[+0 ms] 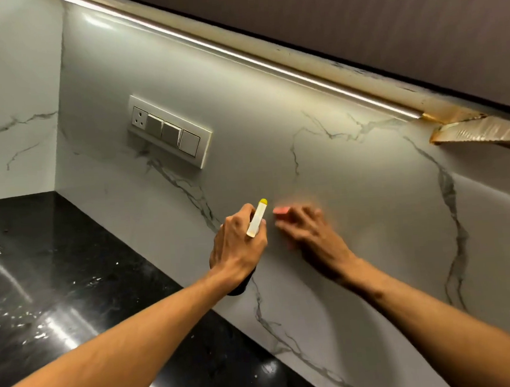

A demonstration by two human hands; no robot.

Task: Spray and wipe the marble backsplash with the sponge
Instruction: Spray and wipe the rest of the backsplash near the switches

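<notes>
Head view: looks like the wiping step to me. The right hand (307, 232) is blurry, but the fingers seem spread flat, pressing a pink sponge (281, 211) against the marble backsplash (273, 130), low down near the black counter (55, 270). Only a corner of the sponge peeks out past the fingertips.

The left hand (236, 243) is wrapped round the neck of the spray bottle (257, 219), with the yellow-tipped nozzle aimed at the wall just beside the sponge. Both forearms reach forward, wrists close together.

My guess for the next move is broad strokes across the marble, steering clear of the switch plate (169, 131) up to the left so no liquid gets in there.
</notes>
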